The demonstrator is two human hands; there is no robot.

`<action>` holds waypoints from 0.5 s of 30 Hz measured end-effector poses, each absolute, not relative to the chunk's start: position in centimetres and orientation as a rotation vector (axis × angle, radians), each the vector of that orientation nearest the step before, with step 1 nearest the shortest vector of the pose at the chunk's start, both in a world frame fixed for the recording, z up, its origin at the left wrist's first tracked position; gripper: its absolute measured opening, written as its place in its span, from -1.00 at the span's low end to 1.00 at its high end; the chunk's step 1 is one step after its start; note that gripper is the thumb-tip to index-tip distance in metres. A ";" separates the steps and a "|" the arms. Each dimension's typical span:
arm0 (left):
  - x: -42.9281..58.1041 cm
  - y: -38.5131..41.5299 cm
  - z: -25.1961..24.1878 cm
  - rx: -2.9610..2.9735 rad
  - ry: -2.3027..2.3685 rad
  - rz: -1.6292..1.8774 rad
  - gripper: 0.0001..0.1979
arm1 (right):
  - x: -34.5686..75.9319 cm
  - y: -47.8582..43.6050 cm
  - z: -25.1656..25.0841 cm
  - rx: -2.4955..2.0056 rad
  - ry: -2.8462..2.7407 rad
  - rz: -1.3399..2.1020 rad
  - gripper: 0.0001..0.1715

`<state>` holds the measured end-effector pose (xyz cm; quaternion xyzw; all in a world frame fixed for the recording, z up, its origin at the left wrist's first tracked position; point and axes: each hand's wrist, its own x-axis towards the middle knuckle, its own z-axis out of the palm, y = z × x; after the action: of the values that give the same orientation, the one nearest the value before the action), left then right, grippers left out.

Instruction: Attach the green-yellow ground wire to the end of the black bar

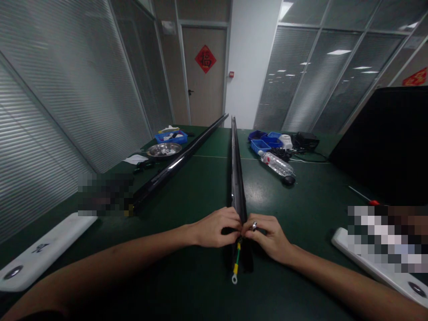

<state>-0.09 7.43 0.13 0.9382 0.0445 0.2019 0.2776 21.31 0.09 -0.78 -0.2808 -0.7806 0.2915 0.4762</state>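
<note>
A long black bar [236,174] lies lengthwise on the green table [200,187], running away from me. My left hand [216,228] and my right hand [269,235] meet at its near end, fingers pinched on it from either side. My right fingers hold a small shiny metal piece [254,226] against the bar. A green-and-yellow wire with a ring terminal [236,265] hangs from the bar's end, just below my hands.
A second black bar [177,165] lies to the left. Blue bins [264,141], a plastic bottle [277,164], a mouse and cables sit at the back right. A metal dish [163,150] is at the back left. White panels [40,254] flank me. A dark monitor [384,142] stands at right.
</note>
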 end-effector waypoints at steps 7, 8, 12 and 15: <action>-0.1 7.4 0.1 2.516 0.122 0.552 -0.88 | 21.3 0.1 -0.8 -0.701 -1.926 0.706 -0.75; -0.1 7.4 0.2 2.508 0.129 0.544 -0.88 | 21.3 0.1 -0.7 -0.702 -1.936 0.707 -0.75; -0.1 7.4 0.2 2.484 0.140 0.533 -0.83 | 21.2 0.0 -0.5 -0.725 -2.008 0.715 -0.75; -0.2 7.5 0.2 2.487 0.148 0.516 -0.87 | 21.1 0.0 -0.7 -0.749 -2.022 0.697 -0.75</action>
<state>-0.16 7.48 0.17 0.9342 0.0555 0.1939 0.2942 21.14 0.04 -0.73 -0.2992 -0.8082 0.2785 0.4239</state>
